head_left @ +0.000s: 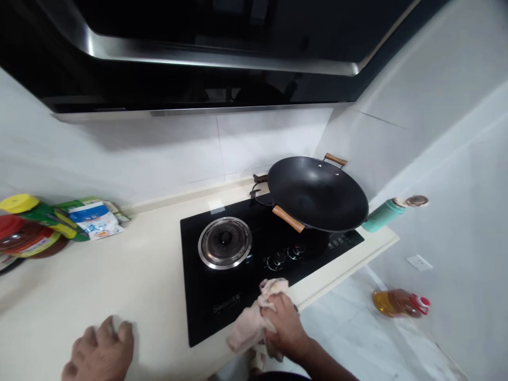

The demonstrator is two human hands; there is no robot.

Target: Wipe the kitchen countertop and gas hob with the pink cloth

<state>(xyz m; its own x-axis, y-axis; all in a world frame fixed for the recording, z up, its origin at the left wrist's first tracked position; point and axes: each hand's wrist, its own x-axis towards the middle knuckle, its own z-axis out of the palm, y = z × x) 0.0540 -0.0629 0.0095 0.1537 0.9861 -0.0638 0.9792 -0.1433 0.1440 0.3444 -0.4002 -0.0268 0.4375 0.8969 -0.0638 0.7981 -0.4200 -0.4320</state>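
Observation:
My right hand [286, 325] is closed around a crumpled pale pink cloth [248, 325] at the front edge of the black glass gas stove [214, 283]. Part of the cloth hangs over the counter's edge. To the left, my left hand [101, 352] rests on the cream countertop [153, 296] with nothing in it, its fingers curved and slightly apart. The stove's left burner [225, 242] is bare, and two control knobs [286, 255] sit to its right. A black wok [317, 193] with wooden handles covers the right burner.
Overhead is a black range hood [206, 84]. Jars and bottles [29, 233] and a blue-and-white packet [95, 219] stand at left. A teal holder [384, 216] with wooden utensils stands beyond the wok. On the floor at right is an oil bottle [399, 303].

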